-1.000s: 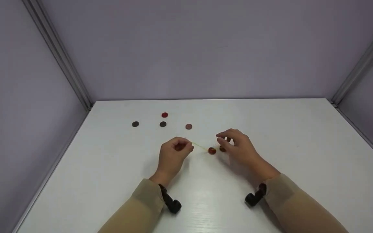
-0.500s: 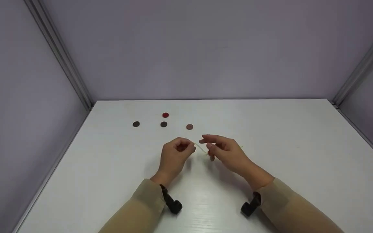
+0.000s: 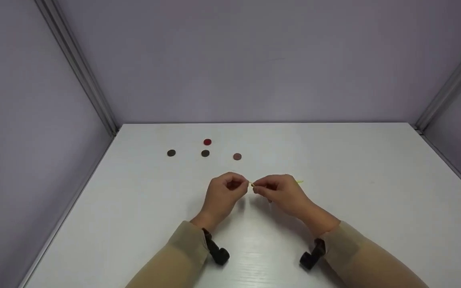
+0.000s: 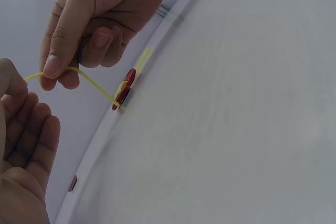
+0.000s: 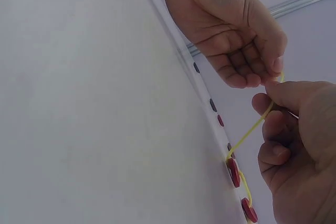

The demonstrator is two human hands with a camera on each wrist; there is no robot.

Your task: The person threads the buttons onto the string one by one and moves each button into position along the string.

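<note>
A thin yellow string (image 3: 250, 184) runs between my two hands above the white table (image 3: 374, 208). My left hand (image 3: 236, 185) pinches one end of it, fingers curled. My right hand (image 3: 259, 188) pinches the string (image 4: 84, 80) a short way along, almost touching the left. Below the right hand the string (image 5: 252, 129) slopes down to two red buttons (image 5: 233, 172) threaded on it, resting on edge on the table. The buttons (image 4: 124, 88) are hidden under my right hand in the head view. The string's free tail (image 3: 299, 182) sticks out behind the right hand.
Several loose buttons lie at the back left of the table: a red one (image 3: 207, 142), two dark ones (image 3: 171, 153) (image 3: 205, 153) and a brown one (image 3: 237, 156). Lilac walls close the table in on three sides.
My right hand has moved left along the string to close beside the left hand. The two red buttons, plain to see a second ago, are now covered by it in the head view.
</note>
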